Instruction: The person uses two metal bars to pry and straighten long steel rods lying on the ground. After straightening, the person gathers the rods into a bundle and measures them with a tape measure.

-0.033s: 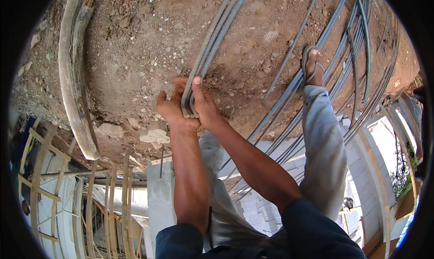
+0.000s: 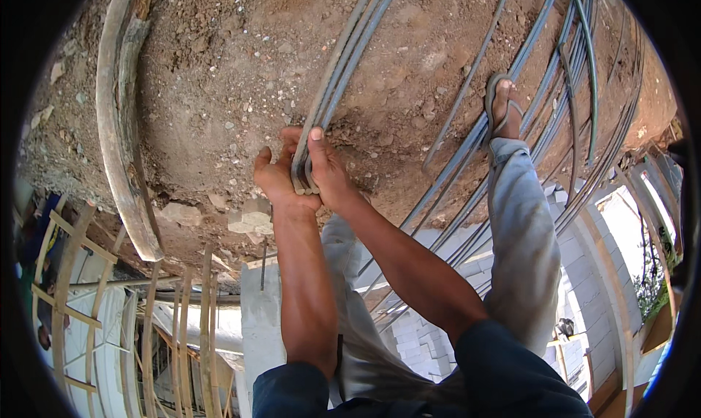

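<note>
Change since earlier frame: next to nothing; your grip and the rods hold nearly the same place, the view shifted only slightly.
Held rods: you have a small bundle of grey metal rods [image 2: 332,73] between your 2 hands, near the middle of the view, their near ends at your wrists and their far lengths running up over the soil.
Left hand: yours [image 2: 277,177] is cupped at the rods, palm up, thumb standing clear; its fingers pass behind them, so whether they close cannot be told.
Right hand: yours [image 2: 328,171] clasps the rods from the right, thumb laid along them; the heels of both hands lie close together.
Right foot: your sandal [image 2: 493,100] is planted among more rods [image 2: 467,147] on the right.
Ground: brown, stony soil [image 2: 219,75]; a pale stone [image 2: 252,216] sits just beside your left wrist.
Left side: 1 weathered timber [image 2: 113,119] lies on the soil, well apart from your hands.
Below: wooden poles [image 2: 207,330] stand at lower left.
</note>
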A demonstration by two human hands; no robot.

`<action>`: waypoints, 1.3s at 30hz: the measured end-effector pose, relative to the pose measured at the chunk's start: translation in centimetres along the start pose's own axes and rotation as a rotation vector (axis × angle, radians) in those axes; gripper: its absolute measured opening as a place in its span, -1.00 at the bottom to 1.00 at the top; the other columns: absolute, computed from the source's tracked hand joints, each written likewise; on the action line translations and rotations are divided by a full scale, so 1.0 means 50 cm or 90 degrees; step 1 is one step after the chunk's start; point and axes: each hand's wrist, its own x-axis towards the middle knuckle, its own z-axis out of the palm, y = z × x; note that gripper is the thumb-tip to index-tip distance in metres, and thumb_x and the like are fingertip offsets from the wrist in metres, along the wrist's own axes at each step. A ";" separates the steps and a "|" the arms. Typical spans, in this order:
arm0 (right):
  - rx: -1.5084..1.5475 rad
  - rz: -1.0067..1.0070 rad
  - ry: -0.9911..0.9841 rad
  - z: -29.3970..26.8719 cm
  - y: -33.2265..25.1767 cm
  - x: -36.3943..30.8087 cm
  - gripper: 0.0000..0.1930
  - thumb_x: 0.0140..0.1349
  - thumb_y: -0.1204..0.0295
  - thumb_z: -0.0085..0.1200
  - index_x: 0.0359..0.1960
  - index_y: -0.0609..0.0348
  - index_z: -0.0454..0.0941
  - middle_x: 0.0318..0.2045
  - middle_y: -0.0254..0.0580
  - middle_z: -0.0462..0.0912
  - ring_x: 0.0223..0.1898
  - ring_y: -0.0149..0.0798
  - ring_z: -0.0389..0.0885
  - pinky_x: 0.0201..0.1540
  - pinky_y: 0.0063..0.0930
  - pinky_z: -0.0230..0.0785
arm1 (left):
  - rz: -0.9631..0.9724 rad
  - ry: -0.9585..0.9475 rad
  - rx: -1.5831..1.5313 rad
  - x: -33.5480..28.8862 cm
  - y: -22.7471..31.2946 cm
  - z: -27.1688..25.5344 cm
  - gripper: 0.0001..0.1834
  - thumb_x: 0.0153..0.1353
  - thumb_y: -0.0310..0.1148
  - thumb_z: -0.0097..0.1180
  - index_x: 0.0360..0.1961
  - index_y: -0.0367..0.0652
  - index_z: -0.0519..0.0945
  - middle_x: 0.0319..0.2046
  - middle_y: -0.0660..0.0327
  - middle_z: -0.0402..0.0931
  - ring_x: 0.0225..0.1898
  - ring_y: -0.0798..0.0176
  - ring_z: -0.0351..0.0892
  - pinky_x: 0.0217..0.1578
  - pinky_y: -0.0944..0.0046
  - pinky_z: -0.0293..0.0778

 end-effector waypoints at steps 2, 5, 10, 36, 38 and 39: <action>-0.102 -0.117 0.050 -0.005 0.004 0.007 -0.31 0.41 -0.14 -0.49 0.17 0.22 0.39 -0.09 -0.18 0.52 -0.05 -0.30 0.44 0.08 -0.36 0.29 | 0.034 -0.038 0.104 0.001 0.003 0.003 -0.46 0.31 0.00 -0.31 -0.10 -0.32 0.41 -0.18 0.03 0.49 -0.16 0.06 0.53 -0.06 0.08 0.45; -0.242 -0.190 0.173 -0.003 0.010 0.004 -0.41 0.44 -0.06 -0.43 0.07 0.22 0.40 -0.14 -0.08 0.44 -0.08 -0.16 0.43 0.01 -0.25 0.27 | 0.040 -0.033 0.166 -0.009 0.008 -0.010 -0.53 0.33 -0.12 -0.21 -0.08 -0.39 0.45 -0.18 0.03 0.53 -0.16 0.10 0.56 -0.07 0.15 0.48; -0.335 -0.256 0.284 -0.011 -0.008 -0.029 -0.54 0.39 0.03 -0.19 0.05 0.18 0.33 -0.08 0.02 0.39 0.02 0.05 0.36 0.09 -0.05 0.11 | 0.034 -0.128 0.230 -0.018 0.005 -0.041 -0.56 0.35 -0.17 -0.19 -0.14 -0.42 0.46 -0.22 0.06 0.57 -0.20 0.06 0.60 -0.10 0.13 0.53; 0.022 0.189 0.284 -0.370 0.012 -0.077 -0.42 0.33 -0.28 -0.44 -0.44 -0.01 0.22 -0.65 -0.35 0.28 -0.68 -0.40 0.14 -0.58 -0.48 0.06 | -0.182 -0.451 -0.261 0.036 -0.054 -0.065 -0.74 0.19 -0.30 -0.17 -0.29 -0.28 0.47 -0.75 0.40 0.19 -0.76 0.47 0.11 -0.63 0.42 0.04; 0.030 0.184 0.286 -0.368 0.014 -0.079 -0.43 0.33 -0.27 -0.44 -0.43 -0.01 0.22 -0.65 -0.35 0.29 -0.69 -0.40 0.15 -0.58 -0.47 0.07 | -0.213 -0.383 -0.232 0.032 -0.045 -0.066 -0.72 0.21 -0.28 -0.19 -0.29 -0.29 0.47 -0.74 0.39 0.19 -0.74 0.47 0.10 -0.63 0.42 0.04; 0.037 0.180 0.288 -0.366 0.014 -0.079 -0.43 0.34 -0.26 -0.44 -0.43 0.00 0.22 -0.64 -0.34 0.30 -0.69 -0.40 0.15 -0.59 -0.47 0.08 | -0.212 -0.401 -0.224 0.027 -0.041 -0.065 -0.71 0.23 -0.27 -0.20 -0.30 -0.29 0.46 -0.74 0.38 0.19 -0.72 0.46 0.10 -0.62 0.41 0.05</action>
